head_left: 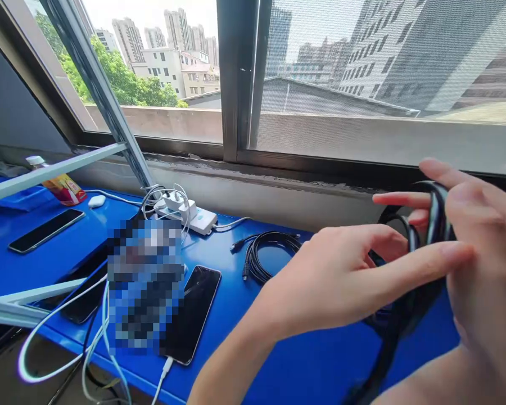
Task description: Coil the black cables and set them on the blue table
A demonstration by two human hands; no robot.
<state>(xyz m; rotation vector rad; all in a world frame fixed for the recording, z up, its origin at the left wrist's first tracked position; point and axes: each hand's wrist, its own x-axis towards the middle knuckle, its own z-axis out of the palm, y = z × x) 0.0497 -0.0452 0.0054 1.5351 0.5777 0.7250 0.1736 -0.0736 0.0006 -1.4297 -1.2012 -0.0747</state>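
My right hand [484, 264] is close to the camera at the right edge, fingers curled through a coil of black cable [436, 216], which it holds above the blue table [303, 365]. My left hand [346, 278] reaches in from the lower middle and pinches the same coil between thumb and long fingers. The rest of the cable hangs down below both hands to the table. Part of the coil is hidden behind my fingers.
A second coiled black cable [265, 256] lies on the table near the window sill. A white power strip [189, 214] with chargers, several phones [196, 315] on white leads and a bottle [61, 184] sit to the left. Metal bars [50, 171] cross the left side.
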